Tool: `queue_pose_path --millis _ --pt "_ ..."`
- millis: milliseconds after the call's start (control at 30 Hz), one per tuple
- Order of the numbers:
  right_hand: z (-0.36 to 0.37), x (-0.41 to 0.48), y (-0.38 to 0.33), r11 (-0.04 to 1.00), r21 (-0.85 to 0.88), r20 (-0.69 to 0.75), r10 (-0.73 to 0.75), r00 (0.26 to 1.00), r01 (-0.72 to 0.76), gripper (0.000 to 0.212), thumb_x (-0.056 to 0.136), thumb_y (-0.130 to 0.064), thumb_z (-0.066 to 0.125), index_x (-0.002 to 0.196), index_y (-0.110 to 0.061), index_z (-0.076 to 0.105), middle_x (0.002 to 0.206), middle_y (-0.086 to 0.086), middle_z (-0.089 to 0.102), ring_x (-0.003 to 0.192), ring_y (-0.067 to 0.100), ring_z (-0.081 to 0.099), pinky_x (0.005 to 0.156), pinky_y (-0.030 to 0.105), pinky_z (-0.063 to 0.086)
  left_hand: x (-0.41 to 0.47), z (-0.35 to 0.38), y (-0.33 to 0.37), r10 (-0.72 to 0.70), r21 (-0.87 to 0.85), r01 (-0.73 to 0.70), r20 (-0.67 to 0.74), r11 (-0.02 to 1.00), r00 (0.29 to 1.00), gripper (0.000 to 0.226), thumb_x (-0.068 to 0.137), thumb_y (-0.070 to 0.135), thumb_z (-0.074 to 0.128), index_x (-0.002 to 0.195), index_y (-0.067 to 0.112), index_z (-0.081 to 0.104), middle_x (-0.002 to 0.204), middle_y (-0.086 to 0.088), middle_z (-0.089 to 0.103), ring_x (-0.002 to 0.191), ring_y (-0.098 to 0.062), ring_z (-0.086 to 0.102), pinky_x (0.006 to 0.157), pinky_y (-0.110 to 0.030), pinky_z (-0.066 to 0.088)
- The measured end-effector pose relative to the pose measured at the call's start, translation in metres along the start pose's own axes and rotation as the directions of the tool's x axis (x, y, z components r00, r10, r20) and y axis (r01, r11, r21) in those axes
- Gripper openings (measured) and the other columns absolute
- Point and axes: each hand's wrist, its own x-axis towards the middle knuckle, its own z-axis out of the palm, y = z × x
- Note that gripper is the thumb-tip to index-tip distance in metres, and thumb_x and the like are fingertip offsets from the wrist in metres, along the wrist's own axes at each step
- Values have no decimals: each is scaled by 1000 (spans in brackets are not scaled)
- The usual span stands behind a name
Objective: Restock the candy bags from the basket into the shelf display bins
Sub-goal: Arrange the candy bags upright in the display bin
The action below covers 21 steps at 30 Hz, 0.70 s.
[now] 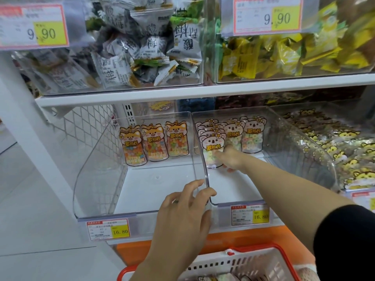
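The white shelf (pixel 203 91) carries clear bins on two levels. The left bin (pixel 97 169) on the lower level holds three fox bags (pixel 155 140) standing along its back wall. Beside it, the middle bin (pixel 284 136) holds koala bags (pixel 252 135) upright at the back and a short row stacked at its left wall. To the right, yellow bear bags (pixel 349 155) lie heaped. In both bins the floor in front of the bags is bare out to the price-tag lips.

The red basket (pixel 269 247) sits below with a few bags inside.

The left hand (pixel 182 216) grips the middle bin's rounded front corner, its fingers curled over the rim. The right hand (pixel 231 157) reaches deep inside, pinching the front koala bag (pixel 211 142) low down.
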Motion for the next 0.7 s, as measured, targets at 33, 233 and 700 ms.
queue_pose_path --millis 33,233,700 --pt "-1 0 1 1000 16 -10 -7 1000 8 55 102 -48 42 132 -2 44 125 20 59 104 32 63 88 44 57 0 0 0 -2 -9 2 2 1000 1000 50 73 39 76 115 41 49 127 12 58 77 -6 66 78 -27 55" --pt "-9 -1 3 998 51 -47 -20 999 23 51 99 -45 53 123 0 53 98 13 62 85 25 60 71 37 52 -1 0 0 -2 -20 2 -13 1000 1000 51 75 38 77 116 41 48 127 12 57 76 -6 65 80 -27 55" --pt "-17 -153 0 916 -121 -214 -401 891 383 56 96 -31 61 145 -19 38 128 -2 53 100 13 56 78 19 41 -29 -12 2 -25 9 24 117 1000 993 57 92 32 61 141 41 33 150 11 41 127 -12 54 119 -46 26"
